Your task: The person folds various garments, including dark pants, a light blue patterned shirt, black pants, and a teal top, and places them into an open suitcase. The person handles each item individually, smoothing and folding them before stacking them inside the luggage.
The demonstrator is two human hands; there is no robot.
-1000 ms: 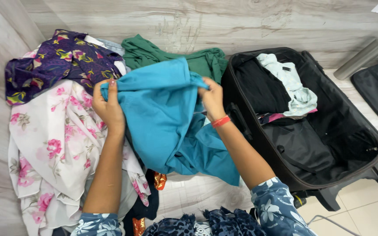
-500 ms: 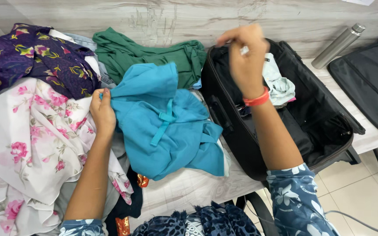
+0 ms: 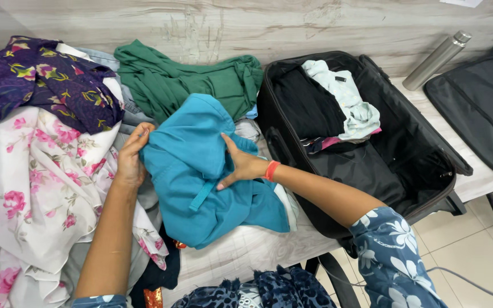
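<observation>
Left hand gripped the left edge of the teal garment, with the fingers pinched closed on the cloth. Right hand lay open and flat on the middle of the same garment, palm down, pressing a raised fold toward the worktop; an orange band sat on that wrist.

The teal garment rested on the worktop between the heap of loose clothes and the open black suitcase. It was bunched and partly doubled over, not squared, so folding was judged to be at an early stage.

Packed so far: a black garment and a pale mint garment lay in the far end of the suitcase, with a strip of pink cloth showing beneath them. The near part of the case stood bare.

Left unpacked: a green garment just behind the teal one, a purple floral garment at far left, and a white garment with pink flowers under the left forearm. A steel bottle and a dark flat bag lay right of the suitcase.
</observation>
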